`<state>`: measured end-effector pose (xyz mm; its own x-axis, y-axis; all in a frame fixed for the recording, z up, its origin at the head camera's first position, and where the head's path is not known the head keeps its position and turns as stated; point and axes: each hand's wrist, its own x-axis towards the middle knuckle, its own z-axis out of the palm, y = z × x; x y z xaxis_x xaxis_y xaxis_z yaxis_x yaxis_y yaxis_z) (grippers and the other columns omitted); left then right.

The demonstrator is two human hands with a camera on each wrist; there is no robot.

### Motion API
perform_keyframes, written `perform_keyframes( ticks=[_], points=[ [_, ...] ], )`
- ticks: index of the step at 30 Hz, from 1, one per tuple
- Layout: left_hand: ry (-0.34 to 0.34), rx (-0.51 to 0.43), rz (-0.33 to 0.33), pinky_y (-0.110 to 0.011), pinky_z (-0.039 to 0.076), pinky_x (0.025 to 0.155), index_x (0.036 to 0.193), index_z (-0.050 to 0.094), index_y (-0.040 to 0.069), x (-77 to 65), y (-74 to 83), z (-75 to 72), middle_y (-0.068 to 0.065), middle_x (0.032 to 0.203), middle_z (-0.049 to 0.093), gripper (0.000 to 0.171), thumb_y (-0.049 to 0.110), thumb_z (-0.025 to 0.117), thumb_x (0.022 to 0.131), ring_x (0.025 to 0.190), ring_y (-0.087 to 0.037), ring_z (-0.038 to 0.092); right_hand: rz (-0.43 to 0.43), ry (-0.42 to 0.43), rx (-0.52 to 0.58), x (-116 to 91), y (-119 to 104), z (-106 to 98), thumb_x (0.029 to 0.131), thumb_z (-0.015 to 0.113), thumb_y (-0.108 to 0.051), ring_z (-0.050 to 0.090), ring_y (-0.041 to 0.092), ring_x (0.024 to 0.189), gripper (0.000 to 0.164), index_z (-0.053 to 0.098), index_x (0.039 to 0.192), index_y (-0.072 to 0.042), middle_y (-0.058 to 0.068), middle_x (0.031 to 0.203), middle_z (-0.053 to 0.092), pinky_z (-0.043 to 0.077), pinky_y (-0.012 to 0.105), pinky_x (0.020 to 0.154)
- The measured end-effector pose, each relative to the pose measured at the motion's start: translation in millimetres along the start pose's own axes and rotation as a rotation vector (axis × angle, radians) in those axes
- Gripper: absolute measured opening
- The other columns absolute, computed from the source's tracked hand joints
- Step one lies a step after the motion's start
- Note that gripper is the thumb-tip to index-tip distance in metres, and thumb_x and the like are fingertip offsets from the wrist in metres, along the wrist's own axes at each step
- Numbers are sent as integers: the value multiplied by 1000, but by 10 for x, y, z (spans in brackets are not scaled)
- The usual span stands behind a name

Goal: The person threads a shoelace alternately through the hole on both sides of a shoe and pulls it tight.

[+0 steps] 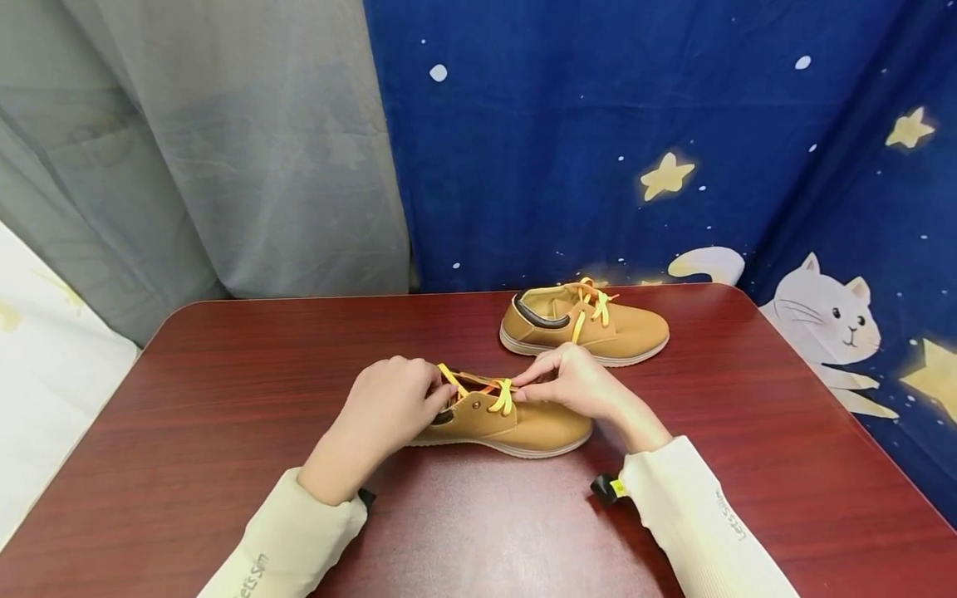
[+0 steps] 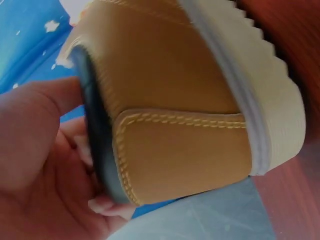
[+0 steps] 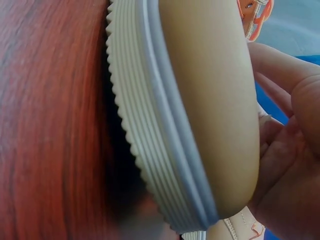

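Note:
A tan lace-up shoe (image 1: 549, 425) lies sole down on the table, toe to the right. Its yellow shoelace (image 1: 503, 397) shows looped and crossed at the throat. At the shoe's opening is my left hand (image 1: 392, 403), thumb and fingers curled together at a strand of the lace. In the left wrist view, the dark padded collar (image 2: 95, 125) passes in front of these fingers, hiding their tips. With thumb and forefinger, my right hand (image 1: 576, 382) pinches the lace beside the knot, above the toe cap. Its fingertips are hidden behind the shoe in the right wrist view.
Behind stands a second tan shoe (image 1: 635, 332), its yellow lace (image 1: 601, 307) tied, toe also to the right. Both rest on a dark red wooden table (image 1: 247, 365). A grey curtain (image 1: 284, 166) and a blue starred curtain (image 1: 538, 149) hang beyond the far edge.

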<state>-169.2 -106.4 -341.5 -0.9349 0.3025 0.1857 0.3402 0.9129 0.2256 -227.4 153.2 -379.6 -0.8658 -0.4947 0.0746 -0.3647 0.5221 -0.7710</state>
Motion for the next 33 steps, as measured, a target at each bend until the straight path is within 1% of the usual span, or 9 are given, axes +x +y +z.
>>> perform_keyframes(
  ticks=[3,6,9,12,16,19,23,28,33],
  points=[
    [62,77,-10,-32,37,46,52,60,23,3,39,52,4,52,57,39,34,81,84,49,-18,50,-12,4,-3,4,2,-2,77,87,-18,61,3,73,17,83,94,-16,-1,88,78,48,20,64],
    [92,175,8,-35,39,44,54,64,20,6,67,80,-2,54,62,38,41,84,79,49,-23,56,-26,10,-3,11,-2,0,77,88,-19,60,3,72,17,83,93,-15,0,86,78,46,20,62],
    [69,215,21,-37,41,46,57,67,22,32,62,99,-4,56,65,35,45,83,79,52,-25,60,-23,10,-2,10,-5,4,77,88,-19,60,3,72,18,83,93,-15,1,87,78,46,20,63],
    [6,125,-10,-35,39,48,61,70,27,70,37,81,2,58,63,28,40,80,83,56,-20,59,-15,6,9,3,-5,8,77,87,-19,60,4,73,18,83,95,-14,2,87,78,46,20,63],
    [-56,-14,-92,-33,34,48,55,60,28,105,3,55,8,54,46,35,26,64,89,56,-16,48,-20,11,11,4,1,19,77,87,-19,60,4,74,19,83,95,-13,3,88,78,46,20,64],
    [-59,-63,-132,-33,32,48,52,48,26,120,-2,59,8,54,36,34,22,54,85,56,-17,44,-32,20,0,3,9,20,78,87,-19,60,3,73,19,83,95,-13,3,88,78,46,20,64],
    [-38,-57,-103,-32,35,49,56,59,28,126,-9,78,10,54,46,29,21,61,84,56,-15,47,-34,23,-15,-4,23,18,77,87,-19,61,3,73,18,83,94,-14,2,87,78,47,21,65],
    [16,74,-11,-36,46,50,62,68,18,80,41,81,2,60,64,20,16,79,78,56,-19,57,-19,14,-9,1,33,26,77,87,-19,61,3,73,18,83,94,-16,-2,86,77,47,21,64],
    [-14,339,25,-41,52,54,66,66,13,48,184,93,-7,65,69,18,11,78,79,59,-28,65,-15,16,-16,11,37,37,76,88,-19,60,3,73,18,84,94,-19,-4,85,77,46,20,64]
  ],
)
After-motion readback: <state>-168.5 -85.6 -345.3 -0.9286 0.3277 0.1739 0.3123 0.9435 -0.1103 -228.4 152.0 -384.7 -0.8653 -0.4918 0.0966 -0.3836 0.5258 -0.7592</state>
